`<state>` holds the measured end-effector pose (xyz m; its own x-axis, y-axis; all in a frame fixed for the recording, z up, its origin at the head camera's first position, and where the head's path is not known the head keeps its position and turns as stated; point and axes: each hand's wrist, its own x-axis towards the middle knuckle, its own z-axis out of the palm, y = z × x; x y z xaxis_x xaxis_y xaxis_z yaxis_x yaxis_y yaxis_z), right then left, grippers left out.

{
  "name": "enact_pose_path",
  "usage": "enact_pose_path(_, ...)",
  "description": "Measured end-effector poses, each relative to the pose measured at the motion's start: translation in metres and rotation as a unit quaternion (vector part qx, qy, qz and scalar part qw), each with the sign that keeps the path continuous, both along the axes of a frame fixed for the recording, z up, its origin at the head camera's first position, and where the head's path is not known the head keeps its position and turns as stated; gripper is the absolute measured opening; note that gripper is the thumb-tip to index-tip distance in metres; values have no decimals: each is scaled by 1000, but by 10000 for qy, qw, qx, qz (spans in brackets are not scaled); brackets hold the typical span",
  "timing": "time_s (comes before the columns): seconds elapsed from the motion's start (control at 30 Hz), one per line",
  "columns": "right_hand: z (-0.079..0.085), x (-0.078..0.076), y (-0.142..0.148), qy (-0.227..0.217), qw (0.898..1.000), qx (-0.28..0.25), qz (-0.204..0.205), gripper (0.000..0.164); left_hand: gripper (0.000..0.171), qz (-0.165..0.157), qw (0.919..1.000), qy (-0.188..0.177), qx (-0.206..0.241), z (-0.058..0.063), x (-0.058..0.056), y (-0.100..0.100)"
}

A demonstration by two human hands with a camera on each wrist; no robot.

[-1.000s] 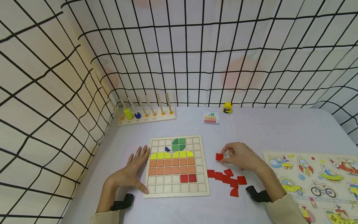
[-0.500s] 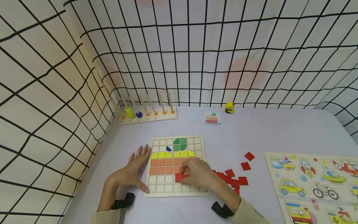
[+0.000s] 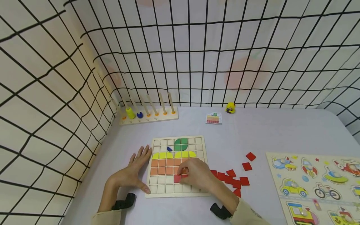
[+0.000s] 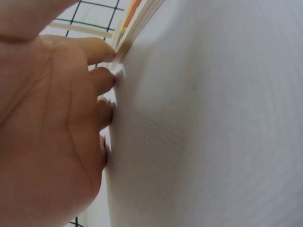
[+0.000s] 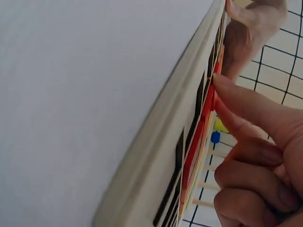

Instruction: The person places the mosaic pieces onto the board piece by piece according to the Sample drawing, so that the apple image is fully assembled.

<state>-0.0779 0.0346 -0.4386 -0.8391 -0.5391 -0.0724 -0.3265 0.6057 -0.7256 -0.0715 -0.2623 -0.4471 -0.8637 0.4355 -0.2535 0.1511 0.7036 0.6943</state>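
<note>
Pinching a red tile (image 3: 177, 178) between thumb and forefinger of the right hand (image 3: 197, 175), tucking in the other fingers, and holding it at the grid board (image 3: 161, 189), directly below the lower row of orange tiles (image 3: 162, 171), in the fourth column from the left. Spreading the fingers of the left hand (image 3: 130, 174) wide on the tabletop (image 3: 233, 137), grasping nothing with it, and touching the left edge of the board with its fingertips and the lower left corner with its thumb. Seeing yellow pieces (image 3: 184, 154) running above the orange rows, then a small dark blue piece (image 3: 169, 149) and green pieces (image 3: 181, 144) lying higher up. Noticing loose red pieces (image 3: 236, 183) clustering just right of the board, with two lying a little farther off. Finding a vehicle puzzle (image 3: 310, 184) lying well to the right, and, beyond the board, a peg stand (image 3: 166, 117), a small printed card (image 3: 213, 118) and a yellow toy duck (image 3: 230, 107) standing near a white backdrop bearing black mesh (image 3: 189, 50).
</note>
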Motion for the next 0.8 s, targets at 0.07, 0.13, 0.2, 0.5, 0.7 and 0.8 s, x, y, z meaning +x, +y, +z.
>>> enact_pose_path(0.07, 2, -2, 4, -82, 9999, 51, 87, 16, 155, -14, 10000, -2, 11, 0, 0, 0)
enact_pose_path(0.13, 5, -7, 14, -178, 9997, 107, 119, 17, 155, -17, 10000, -7, 27, 0, 1, 0)
enact_pose_path(0.2, 11, -13, 32, -284, 9995, 139, 5, 19, 155, -40, 10000, 6, 57, 0, 1, 0)
enact_pose_path(0.5, 32, -43, 180, -582, 9884, 314, -1367, 38, 155, -92, 9999, 48, -34, -2, -2, 0)
enact_pose_path(0.7, 14, -54, 231, -729, 9801, 709, -1703, 44, 156, -21, 10000, 28, -58, -3, -2, 0)
enact_pose_path(0.8, 4, -57, 234, -785, 9767, 883, -1790, 39, 156, -38, 10000, 31, -11, -4, -2, 0)
